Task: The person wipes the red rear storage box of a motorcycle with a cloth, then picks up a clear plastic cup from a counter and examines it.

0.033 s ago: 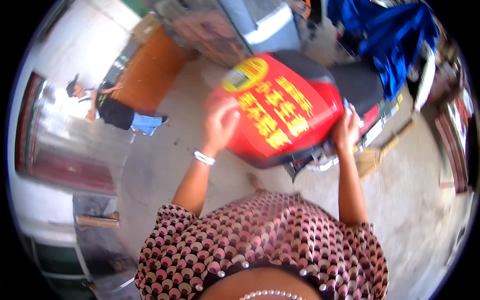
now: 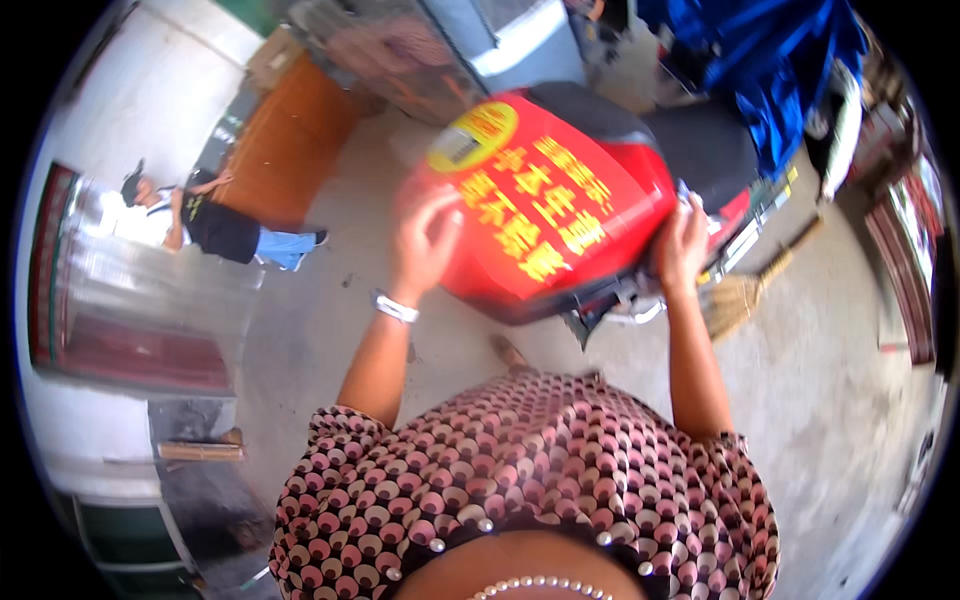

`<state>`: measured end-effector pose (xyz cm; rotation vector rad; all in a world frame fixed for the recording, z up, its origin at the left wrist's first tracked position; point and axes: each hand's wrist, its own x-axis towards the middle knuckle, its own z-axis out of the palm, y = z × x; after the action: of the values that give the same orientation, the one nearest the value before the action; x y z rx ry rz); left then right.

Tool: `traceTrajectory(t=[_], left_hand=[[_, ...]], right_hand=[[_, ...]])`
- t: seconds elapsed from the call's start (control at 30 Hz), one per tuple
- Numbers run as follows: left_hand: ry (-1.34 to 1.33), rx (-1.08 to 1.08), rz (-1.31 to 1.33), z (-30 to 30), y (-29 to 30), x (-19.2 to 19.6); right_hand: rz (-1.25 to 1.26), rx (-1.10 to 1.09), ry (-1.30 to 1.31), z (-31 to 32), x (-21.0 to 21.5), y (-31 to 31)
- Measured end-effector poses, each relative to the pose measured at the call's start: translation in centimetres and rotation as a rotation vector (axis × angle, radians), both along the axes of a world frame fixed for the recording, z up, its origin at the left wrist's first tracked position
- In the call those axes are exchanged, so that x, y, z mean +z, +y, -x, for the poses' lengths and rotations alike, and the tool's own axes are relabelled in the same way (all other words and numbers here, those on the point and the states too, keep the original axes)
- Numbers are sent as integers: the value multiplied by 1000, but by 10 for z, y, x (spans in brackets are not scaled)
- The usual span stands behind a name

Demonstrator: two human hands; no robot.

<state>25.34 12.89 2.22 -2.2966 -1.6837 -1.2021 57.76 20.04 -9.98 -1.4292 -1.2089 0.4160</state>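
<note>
A red tail box (image 2: 560,200) with large yellow lettering and a round yellow label sits at the rear of a scooter with a black seat (image 2: 705,150). My left hand (image 2: 425,240), a white band on its wrist, lies against the box's left end with fingers apart; they are slightly blurred. At the right side of the box, my right hand (image 2: 683,245) has its fingers closed close to the edge. Something small and pale shows at those fingertips, too small to name. The box's lid appears down.
A blue cover (image 2: 770,70) drapes over something behind the seat. A straw broom (image 2: 745,300) lies on the floor to the right. Far left, a person in a dark top (image 2: 225,225) stands by a brown wooden panel (image 2: 290,150). A grey cabinet-like object (image 2: 530,50) stands beyond the box.
The box and both my hands sit slightly farther left and higher in the picture, as the whole view has shifted. Both hands stay at the box.
</note>
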Motion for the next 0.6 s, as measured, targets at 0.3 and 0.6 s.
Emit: traceTrajectory(t=[0.3, 0.6], left_hand=[[-54, 9, 41, -3, 0, 4], [-5, 1, -32, -11, -12, 6]], right_hand=[[-196, 2, -221, 34, 4, -60], [-302, 190, -275, 42, 26, -110]])
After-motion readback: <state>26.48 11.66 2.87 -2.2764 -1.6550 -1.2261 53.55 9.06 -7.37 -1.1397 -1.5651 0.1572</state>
